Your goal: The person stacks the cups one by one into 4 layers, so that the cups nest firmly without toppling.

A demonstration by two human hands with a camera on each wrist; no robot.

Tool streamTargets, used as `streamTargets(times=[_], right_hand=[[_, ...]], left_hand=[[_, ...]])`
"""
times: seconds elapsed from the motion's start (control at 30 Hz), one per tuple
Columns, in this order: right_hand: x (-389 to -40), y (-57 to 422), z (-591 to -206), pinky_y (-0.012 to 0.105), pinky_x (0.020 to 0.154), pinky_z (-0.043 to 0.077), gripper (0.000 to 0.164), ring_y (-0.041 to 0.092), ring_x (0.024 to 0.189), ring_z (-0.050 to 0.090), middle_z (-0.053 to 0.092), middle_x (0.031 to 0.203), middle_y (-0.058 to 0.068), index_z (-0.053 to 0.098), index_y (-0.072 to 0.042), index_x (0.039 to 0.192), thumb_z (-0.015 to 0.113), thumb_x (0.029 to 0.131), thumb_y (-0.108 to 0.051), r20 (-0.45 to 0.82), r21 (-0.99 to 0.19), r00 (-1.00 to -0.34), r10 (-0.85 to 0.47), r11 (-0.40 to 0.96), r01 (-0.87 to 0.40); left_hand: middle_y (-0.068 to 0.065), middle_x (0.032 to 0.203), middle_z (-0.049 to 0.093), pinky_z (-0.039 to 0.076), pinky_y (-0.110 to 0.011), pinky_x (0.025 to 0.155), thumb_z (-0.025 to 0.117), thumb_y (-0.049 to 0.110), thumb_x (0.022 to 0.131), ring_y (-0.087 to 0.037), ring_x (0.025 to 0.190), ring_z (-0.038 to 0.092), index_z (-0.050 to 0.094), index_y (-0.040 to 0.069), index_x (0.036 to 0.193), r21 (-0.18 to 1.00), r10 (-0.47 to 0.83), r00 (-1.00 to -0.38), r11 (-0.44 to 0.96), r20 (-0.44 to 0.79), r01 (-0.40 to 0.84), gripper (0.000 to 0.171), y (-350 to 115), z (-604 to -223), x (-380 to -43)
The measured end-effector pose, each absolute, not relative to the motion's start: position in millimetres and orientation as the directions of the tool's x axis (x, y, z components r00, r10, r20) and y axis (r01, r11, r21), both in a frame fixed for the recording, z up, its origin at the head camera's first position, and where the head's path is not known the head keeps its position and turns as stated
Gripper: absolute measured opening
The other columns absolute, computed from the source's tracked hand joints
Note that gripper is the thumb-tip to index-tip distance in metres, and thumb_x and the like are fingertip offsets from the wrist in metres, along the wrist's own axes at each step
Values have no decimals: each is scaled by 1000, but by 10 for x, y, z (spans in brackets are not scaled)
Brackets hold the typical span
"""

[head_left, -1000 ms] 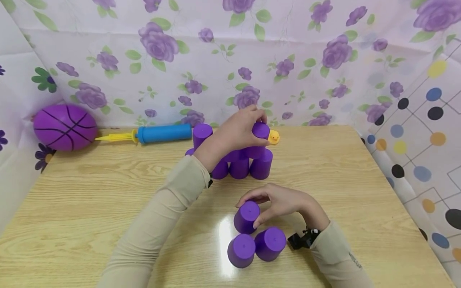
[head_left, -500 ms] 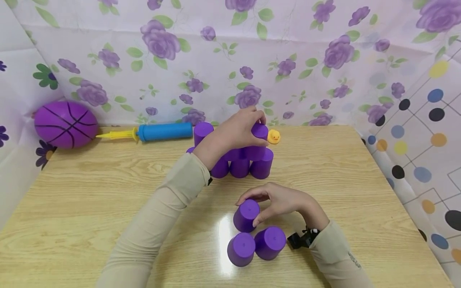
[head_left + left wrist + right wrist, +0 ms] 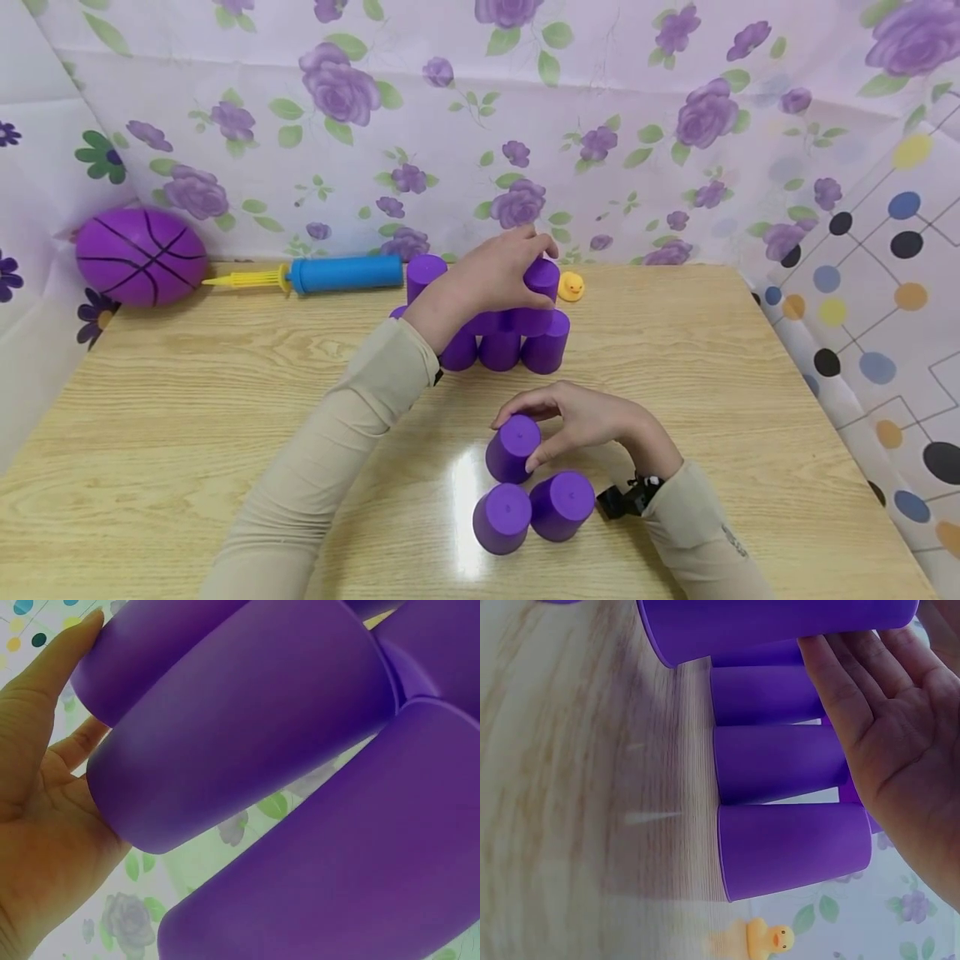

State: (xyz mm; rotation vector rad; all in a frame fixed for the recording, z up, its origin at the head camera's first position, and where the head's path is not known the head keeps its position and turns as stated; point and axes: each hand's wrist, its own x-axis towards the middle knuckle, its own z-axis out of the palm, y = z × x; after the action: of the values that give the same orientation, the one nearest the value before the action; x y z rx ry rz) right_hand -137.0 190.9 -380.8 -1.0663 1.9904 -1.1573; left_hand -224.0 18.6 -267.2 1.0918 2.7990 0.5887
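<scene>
Purple tapered plastic cup [image 3: 513, 450], inverted on pale wood-grain counter [image 3: 675, 350], sides pinched in the grip of the right hand [image 3: 592, 417], wrist bent. Left hand [image 3: 487, 275] stretched forward, arched over the stacked purple cups [image 3: 498, 350], pinching the upper-right cup [image 3: 542, 273]. Two more inverted purple cups [image 3: 502, 518] just nearer the person; interiors hidden.

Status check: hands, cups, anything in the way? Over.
Left hand grips upper row's right-end purple cup. Right hand holds near trio's rear purple cup. Two-row stack standing, partly masked by left hand. Yellow duck beside it.
</scene>
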Motion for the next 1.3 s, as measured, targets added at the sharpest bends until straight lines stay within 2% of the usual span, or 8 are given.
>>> streamTargets(times=[0.2,0.37,0.6,0.67,0.83,1.1,1.17,1.3], right_hand=[[-1355,1879,-3793,30,100,43,50,12,114,55,62,119,-4,59,-12,121,77,77,-27,-98,-885,-507,-856,308,-349],[-1350,1904,-3798,31,100,43,50,12,114,55,61,119,-7,60,-15,120,78,76,-28,-94,-876,-522,-848,320,-362],[-1348,1980,-3847,32,102,41,51,13,117,53,61,120,-7,58,-15,123,77,77,-27,-64,-872,-522,-851,302,-385],[-1342,1996,-3857,33,102,41,51,14,117,53,61,120,-5,58,-15,123,77,77,-26,-44,-868,-516,-855,289,-405],[-1291,2033,-3857,32,97,46,52,14,114,55,61,121,0,57,-15,124,76,77,-28,6,-841,-553,-833,295,-453],[-1241,2044,-3876,30,92,49,52,15,114,56,58,125,7,54,-10,126,73,81,-29,40,-809,-615,-788,336,-482],[-1211,2064,-3873,29,91,50,53,17,112,57,59,125,8,54,-9,126,73,81,-29,55,-785,-638,-768,362,-503],[-1111,2120,-3849,26,84,53,56,17,107,61,63,120,5,57,-8,125,76,77,-29,135,-735,-715,-686,415,-536]], left_hand=[[-7,129,42,39,-36,101,74,37,78,-22,116,46,42,15,136,276,684,-711,660,163,699,69,142,-2648,-2084],[-9,130,43,37,-39,102,70,35,83,-25,118,43,48,13,131,257,710,-646,593,281,763,58,77,-2632,-1881],[-9,127,49,38,-32,102,70,30,84,-23,116,48,58,12,121,275,774,-503,425,384,863,43,-42,-2722,-1600],[-7,125,51,37,-31,102,70,29,84,-21,116,49,59,11,119,298,778,-483,388,402,872,41,-89,-2749,-1511],[-2,127,52,35,-32,104,70,27,84,-18,119,47,61,16,116,388,748,-530,385,400,837,35,-245,-2798,-1290],[1,123,53,45,-28,97,74,21,80,-15,117,50,65,13,103,657,492,-718,331,492,677,27,-547,-2999,-855],[2,119,55,45,-29,97,75,22,79,-14,114,52,65,13,102,691,479,-736,312,478,652,27,-576,-3076,-754],[4,112,58,46,-27,96,76,24,79,-10,108,54,63,14,102,708,543,-714,278,441,649,28,-568,-3252,-606]])
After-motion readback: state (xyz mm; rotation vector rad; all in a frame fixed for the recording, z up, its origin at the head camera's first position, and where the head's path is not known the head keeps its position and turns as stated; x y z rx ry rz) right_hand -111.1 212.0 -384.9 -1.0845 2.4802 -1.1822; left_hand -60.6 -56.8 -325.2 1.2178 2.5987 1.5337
